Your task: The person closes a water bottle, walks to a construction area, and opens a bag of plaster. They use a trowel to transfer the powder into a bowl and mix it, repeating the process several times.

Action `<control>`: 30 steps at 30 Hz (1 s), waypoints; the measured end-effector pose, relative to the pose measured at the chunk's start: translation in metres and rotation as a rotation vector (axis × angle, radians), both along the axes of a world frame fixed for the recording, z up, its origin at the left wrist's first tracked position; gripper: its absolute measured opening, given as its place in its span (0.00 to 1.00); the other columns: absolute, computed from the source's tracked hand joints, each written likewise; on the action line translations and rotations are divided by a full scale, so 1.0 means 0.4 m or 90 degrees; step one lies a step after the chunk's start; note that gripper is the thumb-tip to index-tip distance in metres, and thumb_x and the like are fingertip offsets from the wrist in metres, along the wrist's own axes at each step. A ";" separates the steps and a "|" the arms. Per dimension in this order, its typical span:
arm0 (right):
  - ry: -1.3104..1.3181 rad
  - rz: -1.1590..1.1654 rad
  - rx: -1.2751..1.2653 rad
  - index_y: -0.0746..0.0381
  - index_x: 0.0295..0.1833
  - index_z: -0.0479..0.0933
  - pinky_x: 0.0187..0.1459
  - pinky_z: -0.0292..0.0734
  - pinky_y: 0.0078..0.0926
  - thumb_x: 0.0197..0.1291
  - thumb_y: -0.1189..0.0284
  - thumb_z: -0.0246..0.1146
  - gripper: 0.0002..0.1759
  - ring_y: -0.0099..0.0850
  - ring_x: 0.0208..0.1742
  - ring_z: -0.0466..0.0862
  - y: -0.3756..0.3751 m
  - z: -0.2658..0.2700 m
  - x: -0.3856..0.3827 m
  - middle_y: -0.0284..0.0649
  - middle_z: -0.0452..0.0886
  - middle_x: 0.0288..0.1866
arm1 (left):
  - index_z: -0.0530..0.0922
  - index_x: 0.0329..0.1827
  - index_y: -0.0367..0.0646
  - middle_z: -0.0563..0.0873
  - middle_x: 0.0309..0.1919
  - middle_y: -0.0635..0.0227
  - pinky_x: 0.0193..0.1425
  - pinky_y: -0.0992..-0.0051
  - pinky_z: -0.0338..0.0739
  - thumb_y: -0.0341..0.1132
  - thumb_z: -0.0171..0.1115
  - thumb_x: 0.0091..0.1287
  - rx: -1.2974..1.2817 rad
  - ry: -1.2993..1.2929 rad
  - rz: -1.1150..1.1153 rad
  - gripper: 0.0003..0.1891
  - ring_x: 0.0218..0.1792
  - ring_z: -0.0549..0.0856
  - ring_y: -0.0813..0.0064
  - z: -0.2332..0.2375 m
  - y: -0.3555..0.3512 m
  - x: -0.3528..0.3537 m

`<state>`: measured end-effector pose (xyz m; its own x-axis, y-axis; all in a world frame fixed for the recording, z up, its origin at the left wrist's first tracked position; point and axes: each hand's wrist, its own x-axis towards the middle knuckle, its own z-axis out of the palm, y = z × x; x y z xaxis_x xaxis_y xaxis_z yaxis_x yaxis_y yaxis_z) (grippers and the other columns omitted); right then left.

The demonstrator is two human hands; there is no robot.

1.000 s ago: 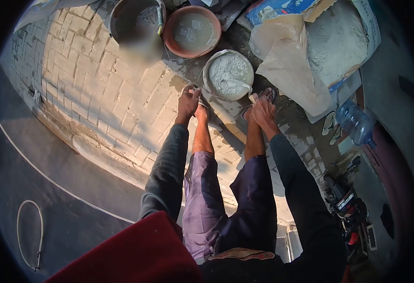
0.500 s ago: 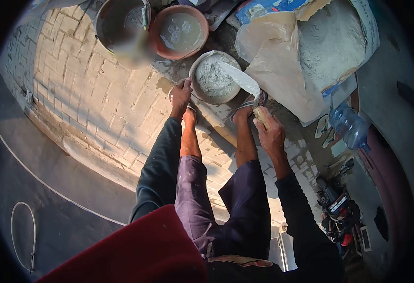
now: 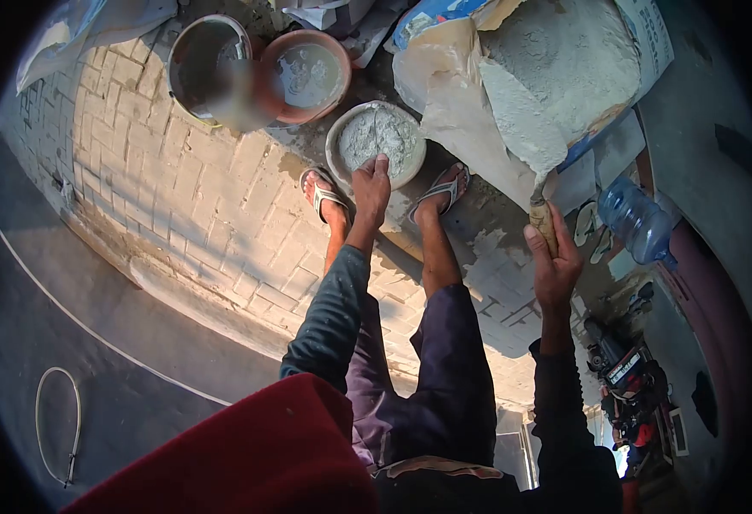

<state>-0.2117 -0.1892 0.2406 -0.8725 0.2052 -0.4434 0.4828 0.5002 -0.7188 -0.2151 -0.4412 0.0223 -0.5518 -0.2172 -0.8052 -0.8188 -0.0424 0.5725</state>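
Observation:
A round bowl point(image 3: 419, 161) with grey-white powder point(image 3: 377, 137) stands on the ground beyond my feet. At its near rim my left hand point(image 3: 372, 190) is closed, fingertips over the powder's edge; the hand hides that stretch of rim. My right hand point(image 3: 557, 264) grips the wooden handle of a trowel point(image 3: 542, 224). The trowel's powder-covered blade points into the mouth of a torn paper sack point(image 3: 457, 107), and its outline blends with the pale powder point(image 3: 564, 60) there.
Left of the bowl stand a reddish basin point(image 3: 341, 86) of cloudy liquid and a dark bucket point(image 3: 175, 73), partly blurred. A clear blue water bottle point(image 3: 637, 221) lies at the right. Brick paving point(image 3: 196, 197) stretches left; a motorcycle point(image 3: 620, 368) shows at lower right.
The trowel has moved from over the bowl rightward to the sack. My left hand has shifted from the bowl's left side to its near rim. The view has shifted slightly.

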 end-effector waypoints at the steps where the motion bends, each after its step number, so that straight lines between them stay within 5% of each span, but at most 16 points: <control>1: 0.023 -0.016 0.030 0.70 0.67 0.73 0.59 0.75 0.27 0.66 0.72 0.67 0.26 0.28 0.56 0.81 0.024 -0.005 -0.026 0.46 0.83 0.58 | 0.81 0.42 0.25 0.81 0.26 0.65 0.42 0.68 0.72 0.42 0.56 0.74 -0.004 -0.017 -0.017 0.21 0.33 0.75 0.75 0.008 -0.005 -0.012; 5: 0.070 -0.019 0.176 0.69 0.67 0.73 0.59 0.74 0.27 0.67 0.69 0.66 0.27 0.29 0.56 0.82 0.145 -0.055 -0.160 0.47 0.84 0.58 | 0.81 0.46 0.24 0.86 0.33 0.58 0.47 0.68 0.74 0.43 0.57 0.73 -0.064 0.059 -0.041 0.23 0.37 0.79 0.73 -0.028 -0.013 -0.021; 11: -0.013 0.088 0.459 0.58 0.66 0.76 0.57 0.76 0.43 0.65 0.52 0.61 0.29 0.54 0.55 0.83 0.273 -0.170 -0.423 0.57 0.84 0.53 | 0.77 0.59 0.24 0.88 0.45 0.53 0.57 0.70 0.75 0.45 0.59 0.72 -0.061 0.031 -0.061 0.27 0.47 0.86 0.66 -0.055 -0.048 -0.056; 15: -0.001 0.140 0.481 0.60 0.65 0.77 0.55 0.77 0.44 0.66 0.53 0.60 0.28 0.56 0.53 0.83 0.280 -0.268 -0.498 0.57 0.84 0.50 | 0.75 0.62 0.24 0.88 0.44 0.53 0.54 0.70 0.78 0.44 0.59 0.72 -0.063 0.039 -0.069 0.27 0.45 0.87 0.65 -0.085 -0.083 -0.038; 20: 0.023 0.241 0.290 0.62 0.62 0.79 0.55 0.77 0.45 0.65 0.58 0.63 0.26 0.59 0.53 0.83 0.230 -0.295 -0.449 0.61 0.83 0.50 | 0.73 0.67 0.29 0.86 0.52 0.50 0.61 0.69 0.75 0.38 0.59 0.70 -0.090 0.043 -0.139 0.26 0.53 0.86 0.63 -0.053 -0.119 -0.035; 21: 0.100 0.275 0.248 0.63 0.59 0.80 0.43 0.80 0.40 0.65 0.59 0.63 0.23 0.49 0.39 0.86 0.223 -0.306 -0.436 0.55 0.86 0.40 | 0.71 0.69 0.30 0.86 0.53 0.49 0.62 0.69 0.74 0.37 0.60 0.69 -0.075 0.058 -0.130 0.27 0.55 0.85 0.62 -0.052 -0.122 -0.031; 22: 0.104 0.274 0.247 0.63 0.59 0.80 0.43 0.80 0.40 0.65 0.59 0.63 0.23 0.49 0.39 0.86 0.215 -0.289 -0.440 0.55 0.86 0.40 | 0.71 0.69 0.30 0.86 0.53 0.49 0.62 0.69 0.74 0.37 0.60 0.69 -0.077 0.062 -0.130 0.27 0.55 0.85 0.62 -0.038 -0.117 -0.033; 24: -0.257 0.056 -0.011 0.63 0.54 0.82 0.27 0.75 0.29 0.67 0.58 0.63 0.21 0.29 0.24 0.79 0.194 -0.239 -0.444 0.39 0.81 0.29 | 0.67 0.73 0.35 0.85 0.54 0.49 0.62 0.68 0.74 0.36 0.60 0.68 -0.064 0.097 -0.085 0.30 0.57 0.84 0.63 -0.005 -0.104 -0.036; 25: -0.262 0.017 -0.040 0.61 0.49 0.82 0.20 0.64 0.19 0.67 0.56 0.63 0.19 0.15 0.20 0.68 0.189 -0.226 -0.435 0.29 0.72 0.24 | 0.65 0.75 0.39 0.85 0.54 0.49 0.62 0.68 0.74 0.36 0.60 0.68 -0.074 0.069 -0.112 0.32 0.56 0.83 0.63 -0.003 -0.108 -0.033; 28: -0.230 -0.017 -0.080 0.60 0.47 0.81 0.19 0.64 0.19 0.67 0.56 0.63 0.18 0.17 0.20 0.70 0.206 -0.182 -0.407 0.29 0.73 0.24 | 0.64 0.76 0.41 0.86 0.52 0.50 0.61 0.68 0.74 0.36 0.60 0.68 -0.082 0.091 -0.152 0.32 0.53 0.84 0.64 -0.015 -0.116 -0.023; 30: -0.219 -0.021 -0.085 0.60 0.49 0.82 0.20 0.64 0.17 0.67 0.56 0.62 0.18 0.16 0.19 0.69 0.213 -0.147 -0.382 0.28 0.73 0.24 | 0.72 0.68 0.37 0.87 0.45 0.56 0.56 0.71 0.75 0.37 0.61 0.69 -0.150 0.118 -0.147 0.25 0.46 0.84 0.68 -0.069 -0.113 -0.008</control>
